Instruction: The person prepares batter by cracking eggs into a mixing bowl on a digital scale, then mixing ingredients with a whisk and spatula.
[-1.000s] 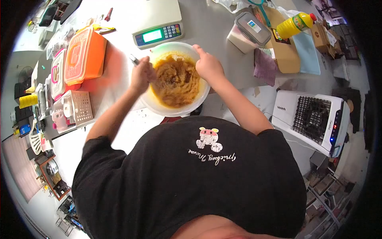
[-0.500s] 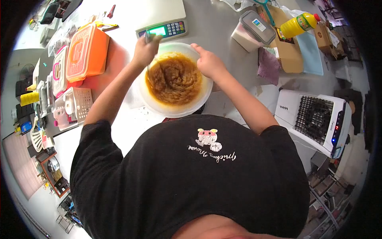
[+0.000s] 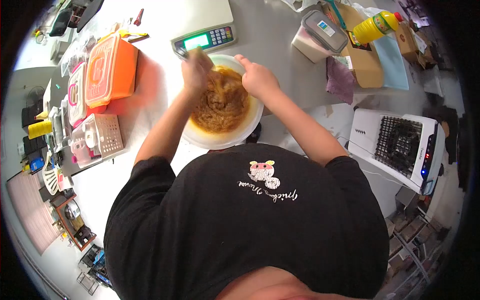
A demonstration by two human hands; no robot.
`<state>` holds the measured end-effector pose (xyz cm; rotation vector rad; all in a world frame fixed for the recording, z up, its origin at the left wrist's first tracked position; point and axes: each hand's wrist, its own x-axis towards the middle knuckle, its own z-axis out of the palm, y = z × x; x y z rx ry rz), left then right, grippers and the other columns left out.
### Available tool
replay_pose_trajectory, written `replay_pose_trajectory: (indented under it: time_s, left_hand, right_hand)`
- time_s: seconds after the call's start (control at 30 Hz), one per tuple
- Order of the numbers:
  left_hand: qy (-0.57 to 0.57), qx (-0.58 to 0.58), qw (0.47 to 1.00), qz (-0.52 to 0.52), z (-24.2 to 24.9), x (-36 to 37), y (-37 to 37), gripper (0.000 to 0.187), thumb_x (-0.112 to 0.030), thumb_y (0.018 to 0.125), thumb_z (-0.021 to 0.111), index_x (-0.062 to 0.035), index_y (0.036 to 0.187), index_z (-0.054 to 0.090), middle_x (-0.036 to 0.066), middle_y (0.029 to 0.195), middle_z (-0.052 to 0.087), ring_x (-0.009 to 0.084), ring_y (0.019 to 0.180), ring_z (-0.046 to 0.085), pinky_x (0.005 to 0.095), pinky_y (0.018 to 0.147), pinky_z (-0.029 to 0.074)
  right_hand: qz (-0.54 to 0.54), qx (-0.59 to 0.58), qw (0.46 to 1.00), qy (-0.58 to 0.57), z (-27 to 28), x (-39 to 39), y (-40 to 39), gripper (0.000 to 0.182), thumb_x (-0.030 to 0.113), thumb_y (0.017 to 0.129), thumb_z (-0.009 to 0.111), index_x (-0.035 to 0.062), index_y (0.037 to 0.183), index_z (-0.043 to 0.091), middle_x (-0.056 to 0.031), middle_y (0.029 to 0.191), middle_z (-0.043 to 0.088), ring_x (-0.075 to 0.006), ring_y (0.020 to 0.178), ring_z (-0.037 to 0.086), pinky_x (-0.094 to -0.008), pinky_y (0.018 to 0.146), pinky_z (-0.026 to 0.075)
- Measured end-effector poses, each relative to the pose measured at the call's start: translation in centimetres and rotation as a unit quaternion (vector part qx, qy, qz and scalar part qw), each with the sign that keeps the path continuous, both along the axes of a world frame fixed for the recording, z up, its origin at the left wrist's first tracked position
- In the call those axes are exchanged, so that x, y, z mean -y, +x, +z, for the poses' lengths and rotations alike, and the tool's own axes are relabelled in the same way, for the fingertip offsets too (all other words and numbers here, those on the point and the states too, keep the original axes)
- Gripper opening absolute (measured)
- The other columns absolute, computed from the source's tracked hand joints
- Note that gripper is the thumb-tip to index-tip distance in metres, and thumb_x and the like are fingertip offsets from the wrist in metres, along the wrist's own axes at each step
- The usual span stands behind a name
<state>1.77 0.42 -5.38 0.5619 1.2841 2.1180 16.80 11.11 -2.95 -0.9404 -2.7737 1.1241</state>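
Two grips: left hand [image 3: 195, 71], now shifted rightward, holds a utensil [image 3: 181, 53]; right hand [image 3: 260, 80] holds the bowl [image 3: 255, 112].

So compared to half a second ago, the left hand [image 3: 196, 72] has scooted right and a bit lower, now blocking the upper-left edge of the brown mix [image 3: 220, 110], whose swirls look different too.

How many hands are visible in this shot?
2: the left hand over the far left edge of the bowl, the right hand at its right rim. No others show.
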Motion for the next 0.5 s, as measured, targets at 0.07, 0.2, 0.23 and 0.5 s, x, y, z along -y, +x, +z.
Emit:
replay_pose_trajectory:
  time_s: [0.07, 0.2, 0.23, 0.5]
  left_hand:
    - [-0.210, 0.086, 0.964, -0.138, 0.1, 2.5, 1.4, 0.029, -0.030, 0.087, 0.050, -0.0116, 0.066, 0.046, -0.003, 0.052, 0.039, 0.0083, 0.045, 0.035, 0.0244, 0.043, 0.029]
    - [-0.245, -0.190, 0.950, -0.038, 4.5, 1.8, -3.7, 0.031, -0.027, 0.089, 0.048, -0.0092, 0.064, 0.046, -0.002, 0.051, 0.040, 0.0092, 0.046, 0.036, 0.0252, 0.043, 0.029]
    - [-0.143, -0.143, 0.979, -0.020, 4.2, 0.9, -3.8, 0.030, -0.025, 0.089, 0.048, -0.0085, 0.064, 0.045, -0.001, 0.051, 0.040, 0.0093, 0.046, 0.037, 0.0253, 0.043, 0.030]
    - [-0.357, -0.129, 0.909, -0.174, 3.1, 2.1, -4.3, 0.030, -0.024, 0.089, 0.049, -0.0097, 0.063, 0.045, -0.004, 0.054, 0.044, 0.0091, 0.044, 0.042, 0.0261, 0.041, 0.034]
  right_hand:
    - [0.006, 0.002, 1.000, 0.016, -0.3, -0.2, 0.0, 0.053, 0.008, 0.076, 0.040, 0.0215, 0.127, 0.043, -0.0172, 0.101, 0.060, -0.0339, 0.087, 0.058, -0.0431, 0.075, 0.046]
    - [0.017, -0.025, 0.999, 0.016, -0.9, 0.0, 0.2, 0.053, 0.008, 0.074, 0.039, 0.0201, 0.126, 0.044, -0.0176, 0.095, 0.061, -0.0339, 0.084, 0.060, -0.0437, 0.074, 0.047]
    - [0.010, -0.012, 1.000, 0.010, -0.4, 0.1, 0.0, 0.053, 0.008, 0.075, 0.039, 0.0208, 0.126, 0.044, -0.0169, 0.098, 0.061, -0.0339, 0.085, 0.059, -0.0435, 0.074, 0.047]
    - [-0.022, -0.007, 1.000, 0.009, -1.3, 0.6, -0.6, 0.053, 0.008, 0.075, 0.040, 0.0198, 0.126, 0.044, -0.0158, 0.101, 0.060, -0.0334, 0.087, 0.058, -0.0436, 0.075, 0.046]
